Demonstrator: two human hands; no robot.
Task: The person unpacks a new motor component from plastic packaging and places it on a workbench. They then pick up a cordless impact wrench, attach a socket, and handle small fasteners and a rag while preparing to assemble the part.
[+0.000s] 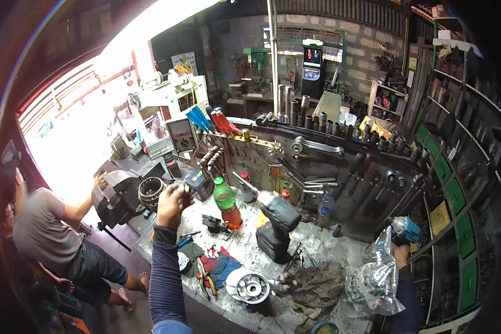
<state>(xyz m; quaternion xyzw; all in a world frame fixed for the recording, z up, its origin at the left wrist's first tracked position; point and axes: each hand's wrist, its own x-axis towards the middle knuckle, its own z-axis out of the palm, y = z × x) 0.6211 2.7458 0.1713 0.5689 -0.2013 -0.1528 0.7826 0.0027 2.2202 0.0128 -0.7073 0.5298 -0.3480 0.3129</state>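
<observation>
- The person's left hand (172, 203) is raised above the left end of a cluttered grey workshop table (317, 236), fingers curled loosely with nothing visibly in the grasp — whether it pinches something small cannot be told.
- Just beside that hand stands a small dark box-shaped meter with coloured patches on its face (198, 182); next along is a clear plastic bottle with a green cap and red drink (227, 203), upright.
- The right hand (399, 250) is clenched around a teal and black cordless power tool (404, 229) at the table's right end, by the green-fronted shelves (456, 195).
- Directly beneath and to the left of that hand sits a metal alternator wrapped in a clear plastic bag (373, 281), resting on the table's right front corner; the tool's nose appears to meet the top of the bag.
- A larger dark cordless drill with a long bit (275, 220) stands upright mid-table, well apart from both hands.
- Near the front edge lie a round silver pulley-like part (252, 288), a grimy grey rag (317, 286) and red-and-blue work gloves (220, 264).
- Spanners and sockets hang on the black tool board (339, 167) behind the table.
- At the left, another person in a grey shirt (39, 228) bends toward a bench vise (114, 200) — separate from the wearer's hands.
</observation>
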